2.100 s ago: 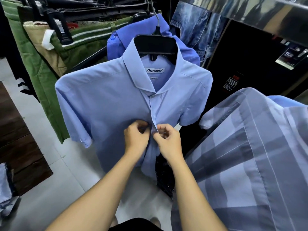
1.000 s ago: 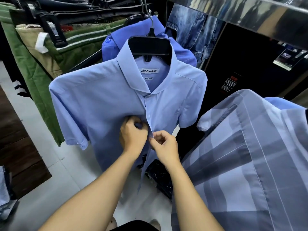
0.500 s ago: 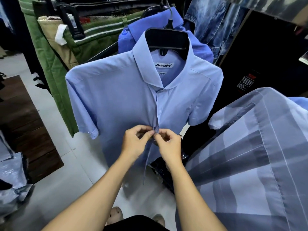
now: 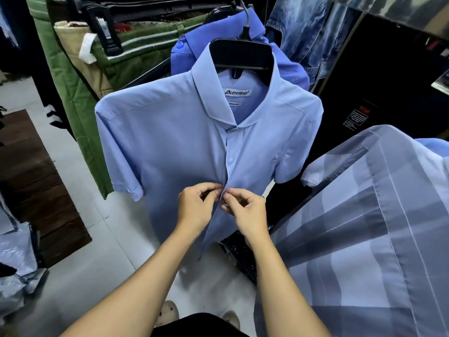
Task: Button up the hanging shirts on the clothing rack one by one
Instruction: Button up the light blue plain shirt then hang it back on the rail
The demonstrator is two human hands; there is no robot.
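Note:
A light blue short-sleeved shirt hangs on a black hanger in the middle of the head view. Its collar is closed and one fastened button shows on the placket. Lower on the placket my left hand pinches the left front edge, and my right hand pinches the right edge. Fingertips of both hands meet at about mid-chest height. Below my hands the two fronts hang apart. A darker blue shirt hangs right behind it.
A striped grey-blue shirt fills the right foreground. Green and tan trousers hang at the left, jeans at the top right. A dark wooden platform and plastic-wrapped bundles lie on the pale tiled floor at the left.
The view has shifted so the shirt sits further right and higher. My hands stay on the placket at nearly the same spot, fingertips now drawn close together over the edges.

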